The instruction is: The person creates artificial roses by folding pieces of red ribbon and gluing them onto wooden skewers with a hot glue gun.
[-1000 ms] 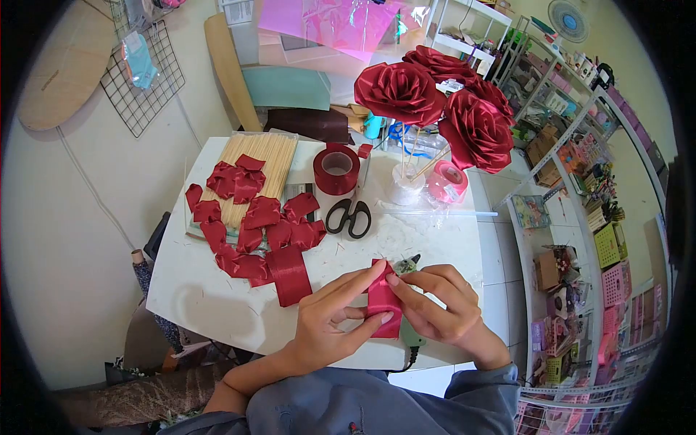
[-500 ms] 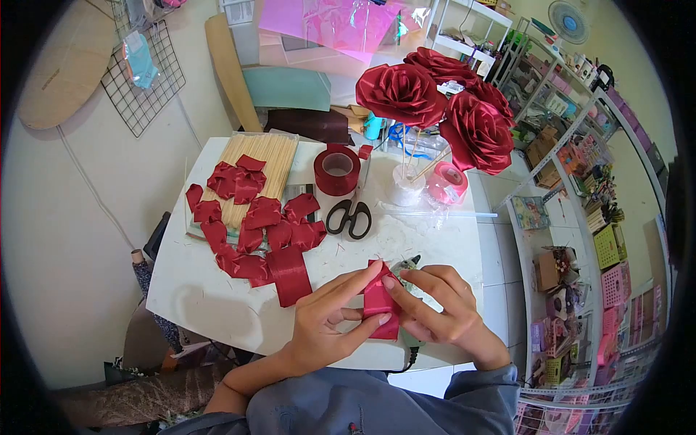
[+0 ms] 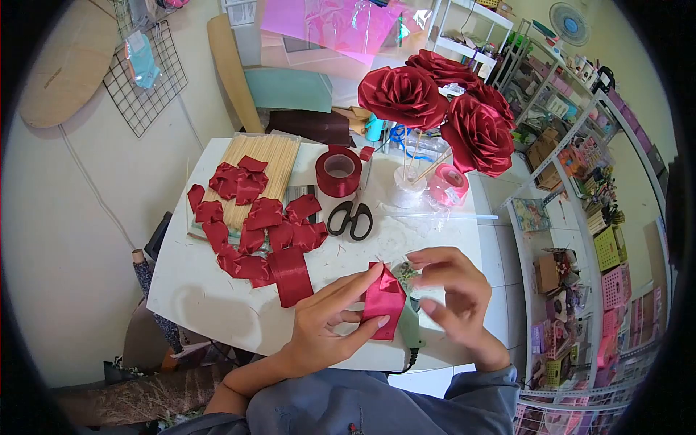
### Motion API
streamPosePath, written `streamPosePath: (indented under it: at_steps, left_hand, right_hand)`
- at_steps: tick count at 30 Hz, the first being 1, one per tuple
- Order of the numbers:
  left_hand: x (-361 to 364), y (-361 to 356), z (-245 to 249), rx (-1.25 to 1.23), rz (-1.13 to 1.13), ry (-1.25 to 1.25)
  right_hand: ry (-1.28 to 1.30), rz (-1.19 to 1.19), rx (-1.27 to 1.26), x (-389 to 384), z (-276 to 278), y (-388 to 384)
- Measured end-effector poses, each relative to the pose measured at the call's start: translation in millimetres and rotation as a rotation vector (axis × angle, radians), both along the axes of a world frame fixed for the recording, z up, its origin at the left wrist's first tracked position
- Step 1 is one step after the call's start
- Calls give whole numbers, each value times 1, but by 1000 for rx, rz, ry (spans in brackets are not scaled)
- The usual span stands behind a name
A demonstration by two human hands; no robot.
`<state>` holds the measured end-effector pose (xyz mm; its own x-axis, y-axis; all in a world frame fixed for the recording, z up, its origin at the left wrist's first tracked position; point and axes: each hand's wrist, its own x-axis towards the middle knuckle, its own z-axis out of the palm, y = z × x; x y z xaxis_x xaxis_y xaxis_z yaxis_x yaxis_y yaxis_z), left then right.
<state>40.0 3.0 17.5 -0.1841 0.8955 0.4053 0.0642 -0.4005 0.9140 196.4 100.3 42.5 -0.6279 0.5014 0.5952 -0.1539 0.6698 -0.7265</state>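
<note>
My left hand (image 3: 330,315) pinches a piece of red satin ribbon (image 3: 383,301) with a folded upper corner, near the front edge of the white table. Just right of the ribbon, my right hand (image 3: 453,297) is raised with its fingers apart and nothing in them. Beneath and between the ribbon and that hand lies a green glue gun (image 3: 411,326), its upper part partly hidden by the fingers. Left of my left hand is a flat red ribbon piece (image 3: 290,277), beside a group of folded red petals (image 3: 264,212).
Black scissors (image 3: 350,220) and a red ribbon roll (image 3: 338,172) lie mid-table. Bamboo sticks (image 3: 279,156) are under some petals. Red fabric roses (image 3: 478,134) stand in a white holder (image 3: 407,187), beside a pink roll (image 3: 448,183). Shelves (image 3: 551,196) line the right side.
My right hand has let go of the ribbon and moved right, its fingers spreading. More of the ribbon and the glue gun now shows. My left hand keeps its hold.
</note>
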Motion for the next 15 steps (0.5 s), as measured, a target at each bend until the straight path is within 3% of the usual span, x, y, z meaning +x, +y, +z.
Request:
streamPosePath:
  at_steps: [1,3,4,7,15]
  left_hand:
    - [0,0,0,-8,-9,16]
    - [0,0,-2,-19,-38,27]
    - [0,0,-3,-32,-66,36]
    - [1,1,-1,-52,-129,51]
    - [0,0,2,-92,-163,83]
  right_hand:
    - [1,0,1,-1,-1,-1]
    - [76,77,-539,-2,-3,-3]
    - [12,70,-587,-4,0,-4]
    - [-19,93,-693,-5,-2,-4]
    - [-3,75,-677,-7,-4,-7]
